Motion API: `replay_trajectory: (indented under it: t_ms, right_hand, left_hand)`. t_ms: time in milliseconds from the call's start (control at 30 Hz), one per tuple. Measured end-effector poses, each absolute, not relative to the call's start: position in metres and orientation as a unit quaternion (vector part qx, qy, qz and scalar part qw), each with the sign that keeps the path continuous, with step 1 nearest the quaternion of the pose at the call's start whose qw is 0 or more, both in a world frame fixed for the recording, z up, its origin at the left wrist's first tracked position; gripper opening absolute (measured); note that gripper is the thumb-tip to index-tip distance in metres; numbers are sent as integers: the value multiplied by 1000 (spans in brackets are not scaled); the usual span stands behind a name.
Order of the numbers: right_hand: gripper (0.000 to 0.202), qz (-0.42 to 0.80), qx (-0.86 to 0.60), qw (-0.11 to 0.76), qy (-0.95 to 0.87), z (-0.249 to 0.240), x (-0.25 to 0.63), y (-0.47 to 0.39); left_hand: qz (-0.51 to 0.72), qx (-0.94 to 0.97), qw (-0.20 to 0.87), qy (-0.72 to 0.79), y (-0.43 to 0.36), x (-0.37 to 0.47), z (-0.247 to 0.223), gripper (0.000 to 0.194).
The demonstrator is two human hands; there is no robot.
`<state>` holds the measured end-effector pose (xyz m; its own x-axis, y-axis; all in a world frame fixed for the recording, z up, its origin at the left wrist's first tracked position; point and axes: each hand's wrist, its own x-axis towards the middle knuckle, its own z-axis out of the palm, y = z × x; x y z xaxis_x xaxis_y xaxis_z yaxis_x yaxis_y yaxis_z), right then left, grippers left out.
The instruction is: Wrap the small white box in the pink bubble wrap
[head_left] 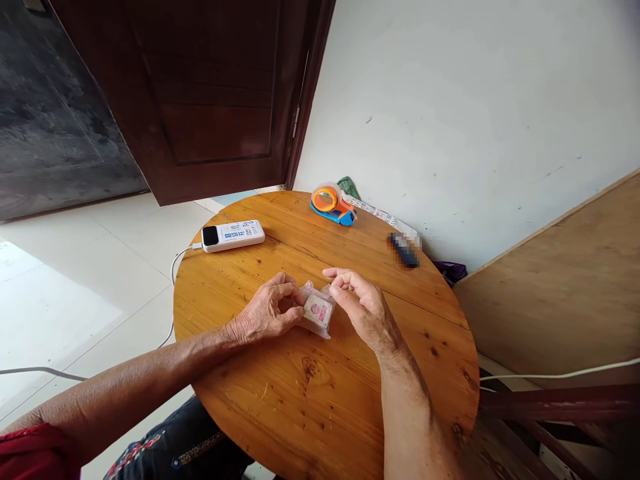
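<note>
On the round wooden counter [350, 400], a small red-printed packet [319, 312] lies between the person's two hands. The fingers of the left hand [275, 307] grip its left edge, while those of the right hand [364, 308] seem, from where I stand, to pinch the clear wrapper [324, 331] at its far corner. I'd judge the step in hand to be working that wrapper; the next move calls for a steady left hold and light, careful fingertips on the right.
</note>
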<state>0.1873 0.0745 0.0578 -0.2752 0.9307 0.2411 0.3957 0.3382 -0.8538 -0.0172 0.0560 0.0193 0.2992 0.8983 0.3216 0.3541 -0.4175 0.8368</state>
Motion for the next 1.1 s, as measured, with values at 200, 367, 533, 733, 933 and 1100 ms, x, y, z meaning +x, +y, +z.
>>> replay_trajectory:
  t_ms: [200, 367, 533, 733, 933, 1100]
  right_hand:
    - [25, 435, -428, 449, -653, 53, 186, 74]
    - [25, 475, -404, 482, -615, 59, 188, 73]
    - [29, 430, -465, 528, -566, 46, 192, 86]
    - [34, 369, -555, 507, -546, 34, 199, 94]
    - [33, 466, -470, 464, -588, 65, 203, 74]
    - [38, 422, -526, 305, -673, 54, 181, 70]
  left_hand:
    - [432, 676, 404, 441, 56, -19, 13, 35]
    - [428, 573, 622, 318, 60, -15, 9, 78]
    - [428, 490, 712, 263, 58, -10, 17, 65]
    - [412, 504, 699, 295, 60, -12, 19, 37]
    - [416, 461, 708, 337, 63, -13, 14, 50]
    - [434, 422, 737, 301, 63, -11, 11, 52]
